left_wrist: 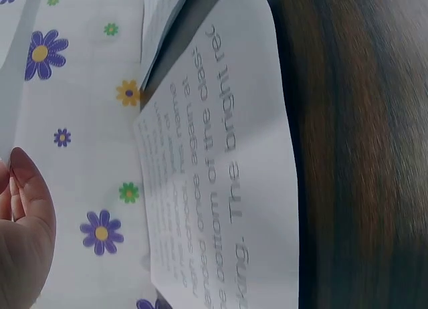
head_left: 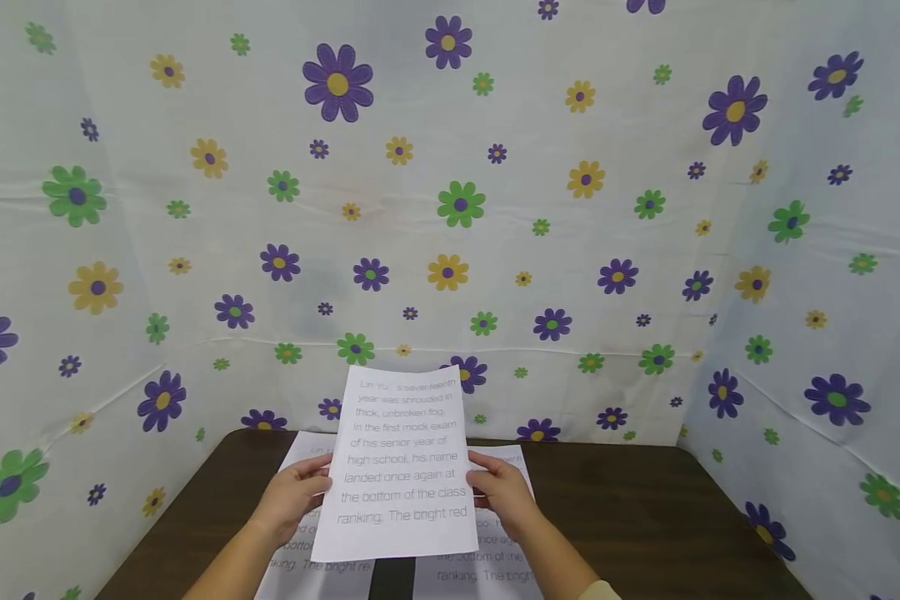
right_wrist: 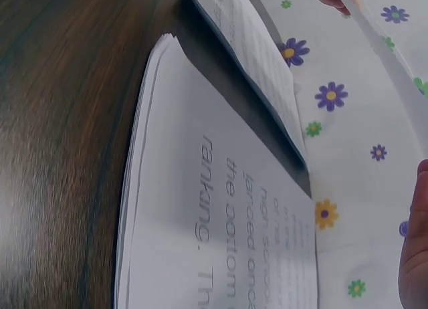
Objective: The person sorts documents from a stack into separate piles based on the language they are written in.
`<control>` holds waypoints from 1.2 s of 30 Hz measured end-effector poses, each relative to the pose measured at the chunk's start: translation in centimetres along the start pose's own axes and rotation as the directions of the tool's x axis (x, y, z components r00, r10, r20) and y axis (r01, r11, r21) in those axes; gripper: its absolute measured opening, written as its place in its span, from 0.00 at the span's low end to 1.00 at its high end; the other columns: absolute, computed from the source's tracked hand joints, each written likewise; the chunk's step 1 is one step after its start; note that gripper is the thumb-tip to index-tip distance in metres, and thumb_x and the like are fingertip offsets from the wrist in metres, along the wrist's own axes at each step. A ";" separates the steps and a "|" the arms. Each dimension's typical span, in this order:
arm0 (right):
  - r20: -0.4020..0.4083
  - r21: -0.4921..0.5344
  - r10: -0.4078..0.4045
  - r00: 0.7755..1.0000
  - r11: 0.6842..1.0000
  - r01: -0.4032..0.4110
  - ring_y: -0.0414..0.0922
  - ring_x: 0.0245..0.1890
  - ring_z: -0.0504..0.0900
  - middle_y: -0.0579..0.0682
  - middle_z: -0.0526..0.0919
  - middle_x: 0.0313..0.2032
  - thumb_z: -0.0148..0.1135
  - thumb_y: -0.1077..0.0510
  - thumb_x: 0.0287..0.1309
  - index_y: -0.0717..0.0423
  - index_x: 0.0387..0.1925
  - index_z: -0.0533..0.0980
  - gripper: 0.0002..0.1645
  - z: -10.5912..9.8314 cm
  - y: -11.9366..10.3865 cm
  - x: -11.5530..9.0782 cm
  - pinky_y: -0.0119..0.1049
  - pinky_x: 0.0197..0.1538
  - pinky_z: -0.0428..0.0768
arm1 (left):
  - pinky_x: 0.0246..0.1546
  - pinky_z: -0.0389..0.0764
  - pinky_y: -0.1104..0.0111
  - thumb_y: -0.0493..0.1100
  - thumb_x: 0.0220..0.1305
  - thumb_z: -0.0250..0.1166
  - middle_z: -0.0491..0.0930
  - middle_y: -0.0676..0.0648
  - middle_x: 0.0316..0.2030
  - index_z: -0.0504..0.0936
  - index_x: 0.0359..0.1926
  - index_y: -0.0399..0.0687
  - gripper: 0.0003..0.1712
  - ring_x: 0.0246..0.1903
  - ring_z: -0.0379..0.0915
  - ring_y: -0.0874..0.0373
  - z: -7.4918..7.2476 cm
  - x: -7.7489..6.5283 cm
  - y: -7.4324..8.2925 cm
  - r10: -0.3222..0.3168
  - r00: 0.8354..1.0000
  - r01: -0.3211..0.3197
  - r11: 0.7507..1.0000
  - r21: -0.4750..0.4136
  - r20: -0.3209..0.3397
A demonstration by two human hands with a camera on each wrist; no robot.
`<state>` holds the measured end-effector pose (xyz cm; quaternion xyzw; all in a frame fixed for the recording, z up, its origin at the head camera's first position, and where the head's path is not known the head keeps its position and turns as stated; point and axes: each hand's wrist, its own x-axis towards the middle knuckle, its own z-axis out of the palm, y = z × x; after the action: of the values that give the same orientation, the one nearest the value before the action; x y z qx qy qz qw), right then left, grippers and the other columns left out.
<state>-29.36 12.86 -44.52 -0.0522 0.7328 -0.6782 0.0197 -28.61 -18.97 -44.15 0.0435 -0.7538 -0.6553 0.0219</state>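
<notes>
A white printed sheet of paper (head_left: 397, 537) is held up over the table, its text facing the head camera. My left hand (head_left: 292, 496) pinches its left edge between thumb and fingers. At the opposite edge, my right hand (head_left: 504, 493) pinches it the same way. Below lie printed papers on the left (left_wrist: 261, 68), and a pile of papers on the right (right_wrist: 180, 122) shows several layered edges. Both carry similar large text and are partly hidden by the raised sheet and my arms in the head view. Each wrist view catches only part of its hand.
The dark brown wooden table (head_left: 630, 517) has rounded far corners. A narrow dark strip (head_left: 392, 579) separates the left and right papers. White cloth with purple, green and yellow flowers (head_left: 450, 325) hangs behind the table and along both sides.
</notes>
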 end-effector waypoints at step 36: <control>0.052 0.027 0.041 0.998 0.999 -0.043 0.39 0.29 0.85 0.51 0.87 0.36 0.60 0.63 0.55 0.64 0.60 0.74 0.29 9.4 1.3 1.0 0.31 0.33 0.85 | 0.40 0.84 0.64 0.34 0.67 0.56 0.79 0.32 0.55 0.62 0.68 0.26 0.31 0.40 0.81 0.58 -8.8 -0.2 -2.2 -0.075 0.996 0.082 0.989 0.125 -0.056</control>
<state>-29.53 3.50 -46.54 -0.0537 0.7233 -0.6864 0.0534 -27.57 -27.96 -45.11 0.0911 -0.7908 -0.6051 0.0123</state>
